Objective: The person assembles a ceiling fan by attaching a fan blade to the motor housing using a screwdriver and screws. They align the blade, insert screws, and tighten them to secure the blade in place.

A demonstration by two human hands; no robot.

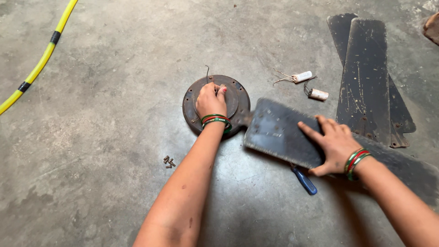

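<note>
Head view shows me the round, rusted fan motor housing (216,105) lying flat on the concrete floor (105,137), near the middle of the picture. My left hand (211,99) rests on top of its hub, fingers curled down and closed about the centre; what the fingertips pinch there is hidden, so I cannot tell whether they grip a fastener or only the hub. One dark fan blade (281,132) meets the housing at its right rim through a narrow bracket. My right hand (333,143) lies open and flat on that blade, fingers spread, pressing it to the floor and gripping nothing. I judge the step in hand to be work on the joint between blade and housing, with the blade steadied while the hub is held. As I read it, any further work on that joint calls for a steady housing and a tool. A blue-handled screwdriver (304,180) lies partly under the blade, just below the right hand. A small cluster of screws (168,161) lies on the floor left of my left forearm. Two white capacitors (310,85) with wire leads lie beyond the blade, two more blades (368,80) are stacked at upper right, and a yellow hose (39,64) crosses the upper left corner.
</note>
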